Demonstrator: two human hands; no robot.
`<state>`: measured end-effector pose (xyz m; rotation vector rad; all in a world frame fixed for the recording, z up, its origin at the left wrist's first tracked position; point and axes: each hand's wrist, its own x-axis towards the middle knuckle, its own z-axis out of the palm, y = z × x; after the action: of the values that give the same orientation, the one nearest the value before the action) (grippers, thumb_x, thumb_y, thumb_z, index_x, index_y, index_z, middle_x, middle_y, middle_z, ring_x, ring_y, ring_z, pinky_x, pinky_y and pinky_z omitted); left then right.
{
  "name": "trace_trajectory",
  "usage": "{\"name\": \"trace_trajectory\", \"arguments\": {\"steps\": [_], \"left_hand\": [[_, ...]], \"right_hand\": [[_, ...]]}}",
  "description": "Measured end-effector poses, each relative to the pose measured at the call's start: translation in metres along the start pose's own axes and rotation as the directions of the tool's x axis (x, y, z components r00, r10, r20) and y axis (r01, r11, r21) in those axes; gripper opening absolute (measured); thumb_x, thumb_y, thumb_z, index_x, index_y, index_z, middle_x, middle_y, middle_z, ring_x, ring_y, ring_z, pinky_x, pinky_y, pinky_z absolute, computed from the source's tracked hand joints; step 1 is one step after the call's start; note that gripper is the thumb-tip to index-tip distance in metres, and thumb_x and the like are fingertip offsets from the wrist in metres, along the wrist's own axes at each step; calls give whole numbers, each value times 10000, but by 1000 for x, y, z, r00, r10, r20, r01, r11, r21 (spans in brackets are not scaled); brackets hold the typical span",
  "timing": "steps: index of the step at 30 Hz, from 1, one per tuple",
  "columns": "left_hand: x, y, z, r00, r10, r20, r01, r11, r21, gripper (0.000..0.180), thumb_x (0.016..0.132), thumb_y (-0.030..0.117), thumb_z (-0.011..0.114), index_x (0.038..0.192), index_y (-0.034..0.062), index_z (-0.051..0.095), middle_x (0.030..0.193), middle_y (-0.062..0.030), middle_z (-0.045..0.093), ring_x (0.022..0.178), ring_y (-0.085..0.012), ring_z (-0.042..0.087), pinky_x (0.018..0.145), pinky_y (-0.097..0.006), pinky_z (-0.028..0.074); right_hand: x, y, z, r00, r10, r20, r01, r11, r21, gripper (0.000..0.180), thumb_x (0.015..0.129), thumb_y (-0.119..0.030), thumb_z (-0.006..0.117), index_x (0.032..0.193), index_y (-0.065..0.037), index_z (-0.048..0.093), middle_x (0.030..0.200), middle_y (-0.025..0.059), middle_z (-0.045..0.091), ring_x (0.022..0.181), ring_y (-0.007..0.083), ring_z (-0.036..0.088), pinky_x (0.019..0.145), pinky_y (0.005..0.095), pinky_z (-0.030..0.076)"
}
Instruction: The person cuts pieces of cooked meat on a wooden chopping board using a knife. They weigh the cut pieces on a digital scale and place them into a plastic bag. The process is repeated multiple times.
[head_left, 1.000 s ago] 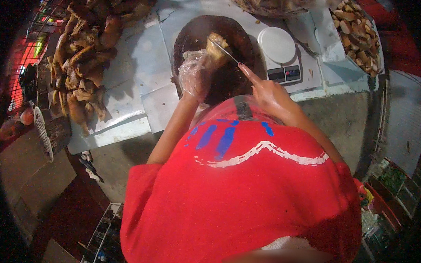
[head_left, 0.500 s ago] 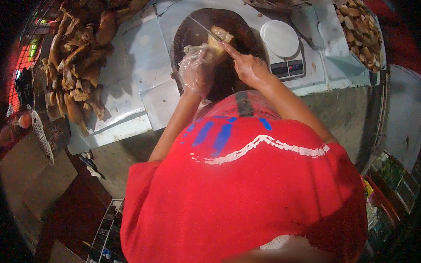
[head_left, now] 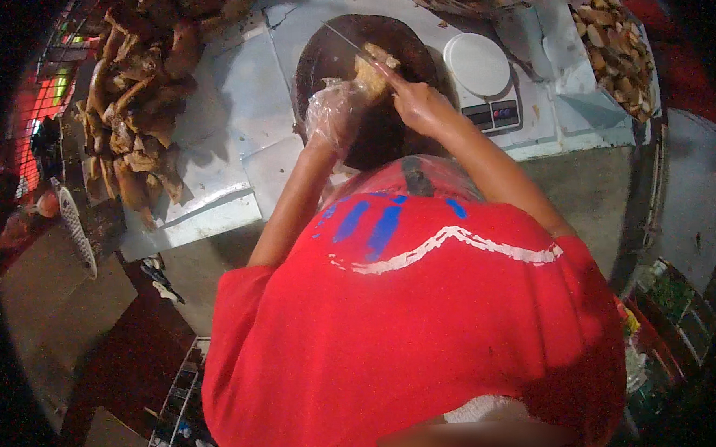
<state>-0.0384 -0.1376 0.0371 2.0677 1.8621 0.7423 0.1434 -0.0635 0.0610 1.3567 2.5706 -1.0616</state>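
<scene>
A piece of yellowish-brown cooked meat (head_left: 372, 77) lies on a round dark chopping block (head_left: 320, 55). My left hand (head_left: 334, 114), in a clear plastic glove, is closed on the near left end of the meat. In my right hand (head_left: 419, 105) is a knife (head_left: 343, 36), its blade reaching across the top of the meat toward the far left of the block. My right fingers wrap round the handle, with the index finger stretched along it. The blade's contact with the meat is too small to make out.
Beside the block on the right stands a white kitchen scale (head_left: 479, 65). Brown cooked meat pieces (head_left: 137, 113) are heaped at the left of the white-covered table (head_left: 250, 70). At the far right a tray holds chopped pieces (head_left: 616, 49). A perforated skimmer (head_left: 74, 229) hangs off the left side.
Both hands stay at the meat. The knife has shifted slightly over the meat, and my right index finger lies closer along the handle.
</scene>
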Motion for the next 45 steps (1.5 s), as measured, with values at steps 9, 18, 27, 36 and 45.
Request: {"name": "trace_trajectory", "arguments": {"steps": [9, 18, 27, 36, 45], "left_hand": [[1, 6, -9, 985, -67, 158, 57, 996, 65, 130, 809, 167, 565, 835, 56, 626, 824, -181, 601, 794, -378, 591, 670, -469, 457], [-13, 13, -14, 994, 55, 89, -62, 995, 73, 175, 758, 82, 540, 892, 91, 651, 865, -155, 621, 816, -362, 603, 695, -458, 487], [-30, 20, 8, 952, -293, 86, 283, 952, 116, 183, 769, 101, 514, 899, 22, 616, 810, -197, 623, 811, -403, 604, 696, -488, 480], [-54, 19, 22, 952, -283, 113, 275, 958, 80, 129, 717, 132, 588, 809, 72, 656, 827, -189, 624, 829, -370, 618, 693, -477, 482], [-82, 1, 24, 940, -337, -55, 334, 941, -44, 437, 711, 322, 702, 1039, 46, 614, 979, -187, 604, 913, -395, 578, 765, -479, 465]], "right_hand": [[-60, -7, -23, 983, 92, 160, -104, 992, 74, 738, 857, -84, 464, 1453, -321, 100, 810, 337, 591, 775, 509, 570, 754, 575, 454], [10, -10, -6, 999, -32, -12, 32, 998, 45, 731, 859, -94, 444, 1452, -342, 95, 864, 345, 585, 802, 488, 585, 766, 568, 459], [-99, -7, -23, 969, 153, 195, -166, 985, 52, 673, 879, -143, 439, 1451, -327, 135, 838, 331, 594, 788, 482, 595, 734, 559, 448], [-80, -9, -3, 998, 41, 57, -40, 999, -14, 684, 869, -120, 425, 1455, -313, 130, 725, 303, 595, 699, 464, 607, 652, 558, 470], [-57, 14, -19, 985, 19, 171, -69, 955, 289, 681, 902, -114, 423, 1455, -371, 119, 582, 156, 528, 470, 244, 543, 441, 399, 480]]}}
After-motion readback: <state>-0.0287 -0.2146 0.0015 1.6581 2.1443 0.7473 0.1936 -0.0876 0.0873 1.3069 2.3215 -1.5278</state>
